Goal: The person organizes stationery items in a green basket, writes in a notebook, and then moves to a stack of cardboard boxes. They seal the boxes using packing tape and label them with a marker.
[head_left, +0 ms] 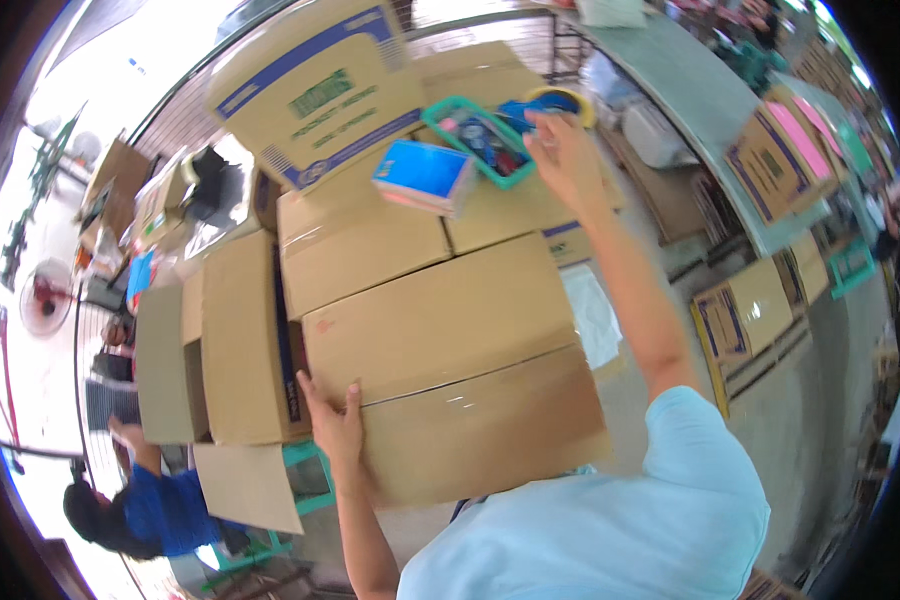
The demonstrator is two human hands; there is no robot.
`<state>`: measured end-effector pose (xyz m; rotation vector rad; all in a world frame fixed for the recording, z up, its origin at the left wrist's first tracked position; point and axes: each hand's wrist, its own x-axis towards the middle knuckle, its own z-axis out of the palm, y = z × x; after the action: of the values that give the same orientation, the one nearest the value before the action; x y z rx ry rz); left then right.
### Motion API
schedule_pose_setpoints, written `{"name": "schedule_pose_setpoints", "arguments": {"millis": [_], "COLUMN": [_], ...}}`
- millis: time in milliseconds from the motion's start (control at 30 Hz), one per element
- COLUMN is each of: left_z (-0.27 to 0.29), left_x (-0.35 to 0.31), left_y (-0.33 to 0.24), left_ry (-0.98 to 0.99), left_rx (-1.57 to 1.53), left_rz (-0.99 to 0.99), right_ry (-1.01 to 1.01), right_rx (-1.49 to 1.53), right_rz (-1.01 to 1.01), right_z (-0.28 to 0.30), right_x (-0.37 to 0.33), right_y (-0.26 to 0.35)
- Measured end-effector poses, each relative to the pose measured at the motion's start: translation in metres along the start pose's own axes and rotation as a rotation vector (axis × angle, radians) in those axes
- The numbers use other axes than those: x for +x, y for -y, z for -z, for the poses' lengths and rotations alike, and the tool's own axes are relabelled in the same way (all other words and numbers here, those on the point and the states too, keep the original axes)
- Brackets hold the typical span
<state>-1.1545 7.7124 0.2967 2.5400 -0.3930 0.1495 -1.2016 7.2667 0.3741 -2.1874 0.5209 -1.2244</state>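
A closed cardboard box [440, 330] lies in front of me, with a seam across its top. My left hand [336, 428] rests at its near left edge, thumb on the top and fingers spread along the side. My right hand [568, 165] is stretched to the far right, slightly blurred. Its fingers are bent and apart, close to a blue tape dispenser [515, 112] with a yellowish roll of tape [570, 100]; touching or not, I cannot tell. Beside it stand a green plastic basket [515, 180] of small items and a blue-topped small box [425, 170].
A large printed carton [320, 95] stands at the back. On the left is an open carton [240, 340] with its flaps out. A person in blue [165, 510] sits at the lower left. To the right are a long grey-green table [660, 70] and more cartons [760, 310].
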Motion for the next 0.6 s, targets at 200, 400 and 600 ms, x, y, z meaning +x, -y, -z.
{"name": "schedule_pose_setpoints", "arguments": {"millis": [200, 400, 600], "left_z": [0.005, -0.011, -0.032], "left_x": [0.063, 0.073, 0.091], "left_y": [0.040, 0.047, 0.050], "left_ry": [0.578, 0.424, 0.565], "left_rx": [-0.597, -0.874, -0.951], "left_rz": [0.230, 0.242, 0.061], "right_ry": [0.114, 0.315, 0.253], "right_rx": [-0.275, 0.722, 0.547], "right_rz": [-0.995, -1.588, -1.573], "right_z": [0.093, -0.006, -0.009], "right_x": [-0.323, -0.470, -0.488], "right_y": [-0.113, -0.128, -0.128]}}
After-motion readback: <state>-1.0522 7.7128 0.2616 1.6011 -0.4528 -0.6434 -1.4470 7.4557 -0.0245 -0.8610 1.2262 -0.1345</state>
